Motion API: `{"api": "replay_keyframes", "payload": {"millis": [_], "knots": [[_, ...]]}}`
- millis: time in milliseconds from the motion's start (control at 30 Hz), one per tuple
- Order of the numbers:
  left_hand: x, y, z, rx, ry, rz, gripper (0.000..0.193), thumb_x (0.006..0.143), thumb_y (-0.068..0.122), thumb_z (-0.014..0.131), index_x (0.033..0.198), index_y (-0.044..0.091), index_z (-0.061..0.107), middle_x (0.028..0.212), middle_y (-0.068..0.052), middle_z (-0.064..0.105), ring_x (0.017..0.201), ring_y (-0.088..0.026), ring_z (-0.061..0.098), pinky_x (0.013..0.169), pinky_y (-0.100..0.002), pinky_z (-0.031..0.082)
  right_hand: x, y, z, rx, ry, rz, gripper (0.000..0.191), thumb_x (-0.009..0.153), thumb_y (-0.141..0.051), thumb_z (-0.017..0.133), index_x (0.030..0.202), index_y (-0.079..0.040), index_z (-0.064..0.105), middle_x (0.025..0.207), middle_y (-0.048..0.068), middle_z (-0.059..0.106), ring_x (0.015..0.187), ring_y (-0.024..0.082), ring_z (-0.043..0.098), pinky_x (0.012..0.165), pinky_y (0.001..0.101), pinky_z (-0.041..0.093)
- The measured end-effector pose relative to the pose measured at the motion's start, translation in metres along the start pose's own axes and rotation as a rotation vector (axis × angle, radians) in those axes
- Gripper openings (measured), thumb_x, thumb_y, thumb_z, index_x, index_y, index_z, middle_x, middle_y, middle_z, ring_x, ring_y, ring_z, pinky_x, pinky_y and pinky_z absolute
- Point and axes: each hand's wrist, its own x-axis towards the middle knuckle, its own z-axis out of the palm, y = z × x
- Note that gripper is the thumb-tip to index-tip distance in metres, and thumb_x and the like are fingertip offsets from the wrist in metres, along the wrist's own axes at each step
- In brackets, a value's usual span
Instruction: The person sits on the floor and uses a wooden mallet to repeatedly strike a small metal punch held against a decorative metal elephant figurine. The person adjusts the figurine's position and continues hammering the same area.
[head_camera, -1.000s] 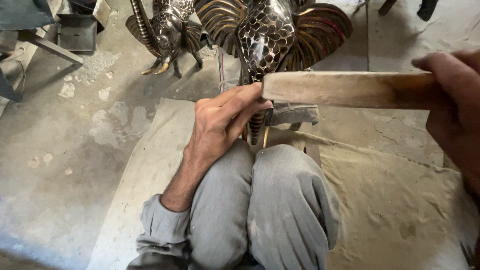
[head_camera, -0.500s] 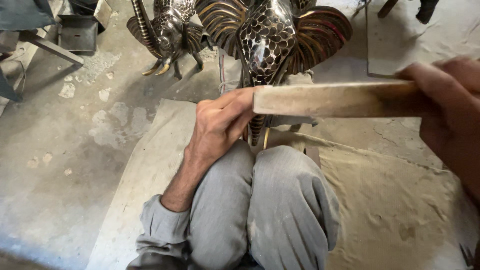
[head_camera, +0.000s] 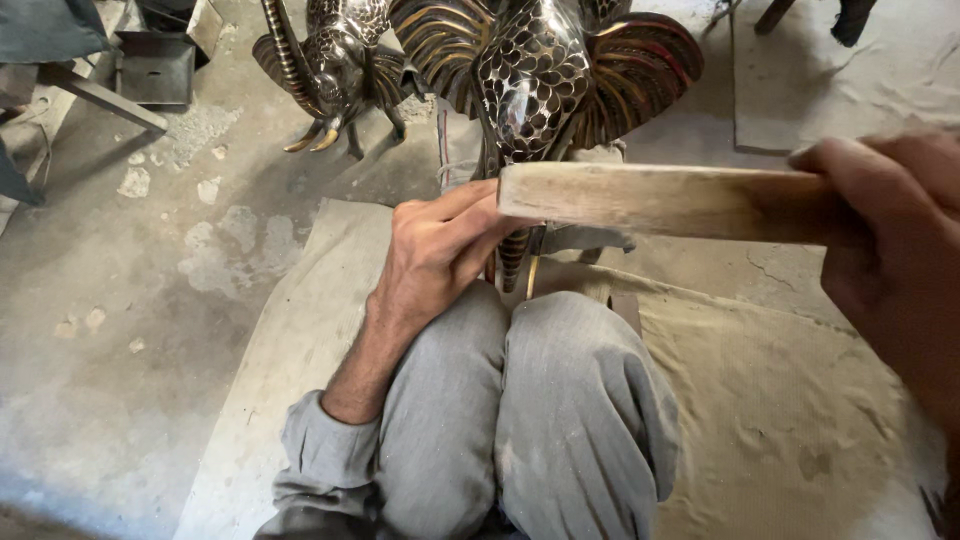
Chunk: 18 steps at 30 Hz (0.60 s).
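- Fingers of left hand curled, tips touching near end of wooden bar
- Right hand wrapped tight round bar's far end
- Bar has slid left since a second ago, now level before elephant figure
- Smaller elephant stands beyond mat corner

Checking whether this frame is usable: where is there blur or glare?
Head view: the right hand at the frame edge is softly blurred; the wooden block and left hand are sharp; bright glints on the glossy elephant figure; soft, even daylight.
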Motion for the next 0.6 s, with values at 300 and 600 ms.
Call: {"api": "replay_keyframes", "payload": {"millis": [300,600], "knots": [[0.004,0.003,-0.001,-0.081,0.007,0.011,0.038,0.098,0.001,0.075,0.133,0.01,0.063,0.123,-0.011,0.074,0.101,-0.023,0.078,0.082,-0.033,0.065,-0.012,0.001,0.006,-0.136,0.077,-0.018,0.04,0.09,0.017,0.073,0.127,0.005,0.062,0.1,0.022,0.069,0.087,0.032,0.068,0.076,0.0389,0.057],[0.006,0.009,0.002,-0.034,0.021,-0.016,0.036,0.101,0.004,0.076,0.134,0.011,0.062,0.124,-0.009,0.074,0.105,-0.023,0.078,0.087,-0.032,0.066,-0.02,0.018,0.013,-0.026,0.025,0.084,0.029,0.093,0.015,0.07,0.118,0.004,0.063,0.101,0.019,0.068,0.085,0.027,0.067,0.075,0.0346,0.058]]}}
